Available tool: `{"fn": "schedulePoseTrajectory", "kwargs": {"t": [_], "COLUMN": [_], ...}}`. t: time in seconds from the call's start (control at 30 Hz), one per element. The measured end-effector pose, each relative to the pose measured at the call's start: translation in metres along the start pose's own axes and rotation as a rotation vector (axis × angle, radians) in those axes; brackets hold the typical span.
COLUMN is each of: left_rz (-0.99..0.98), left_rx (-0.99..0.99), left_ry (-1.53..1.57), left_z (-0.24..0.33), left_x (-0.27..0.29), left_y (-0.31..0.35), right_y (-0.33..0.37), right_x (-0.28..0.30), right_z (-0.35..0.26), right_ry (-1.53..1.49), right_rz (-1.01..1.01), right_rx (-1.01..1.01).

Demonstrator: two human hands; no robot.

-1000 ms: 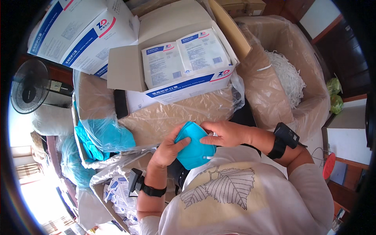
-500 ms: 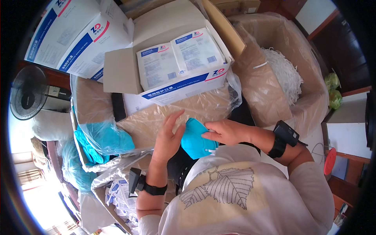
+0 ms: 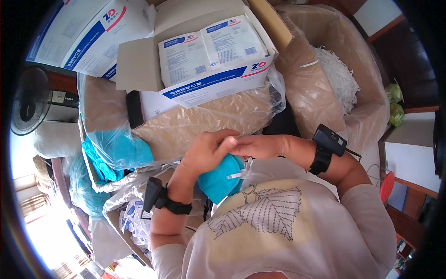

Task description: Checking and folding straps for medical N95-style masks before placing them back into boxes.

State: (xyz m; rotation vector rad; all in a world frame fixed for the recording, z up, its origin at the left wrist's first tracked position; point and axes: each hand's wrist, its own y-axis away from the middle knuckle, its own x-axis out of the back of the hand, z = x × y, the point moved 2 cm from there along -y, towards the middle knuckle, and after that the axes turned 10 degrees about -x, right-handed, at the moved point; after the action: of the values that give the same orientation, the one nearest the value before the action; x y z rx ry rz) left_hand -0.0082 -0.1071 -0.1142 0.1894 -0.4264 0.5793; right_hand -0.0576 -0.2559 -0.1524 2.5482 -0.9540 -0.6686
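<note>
A bright teal face mask (image 3: 220, 180) hangs in front of my shirt, with its white strap dangling at the right side. My left hand (image 3: 203, 151) is closed over its upper left part, the thumb pointing toward the other hand. From the right, my right hand (image 3: 259, 146) is closed at the mask's top edge, fingertips meeting the left thumb and fingers. The hands hide the top of the mask. Beyond them stands an open white carton (image 3: 218, 86) holding flat white packets (image 3: 234, 42).
A plastic-lined box of teal masks (image 3: 125, 149) is at left, above a box of small printed packets (image 3: 134, 223). At right stands a large lined carton (image 3: 306, 88) with a heap of white straps (image 3: 338, 76). More white cartons (image 3: 88, 37) and a fan (image 3: 30, 104) are far left.
My left hand has come from beside the mask to close over its top, meeting my right hand. The mask has shifted slightly left and lower, and the whole view has moved a little.
</note>
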Motion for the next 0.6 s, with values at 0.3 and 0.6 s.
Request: {"fn": "schedulePoseTrajectory", "kwargs": {"t": [0.3, 0.6], "left_rz": [0.083, 0.141], "left_rx": [0.080, 0.153], "left_ry": [0.253, 0.088], "left_z": [0.010, 0.001], "left_x": [0.060, 0.098], "left_y": [0.019, 0.049], "right_y": [-0.014, 0.007], "right_x": [-0.012, 0.003], "right_z": [-0.015, -0.010], "right_ry": [0.085, 0.060], "right_rz": [-0.443, -0.354], "right_rx": [-0.008, -0.075]}}
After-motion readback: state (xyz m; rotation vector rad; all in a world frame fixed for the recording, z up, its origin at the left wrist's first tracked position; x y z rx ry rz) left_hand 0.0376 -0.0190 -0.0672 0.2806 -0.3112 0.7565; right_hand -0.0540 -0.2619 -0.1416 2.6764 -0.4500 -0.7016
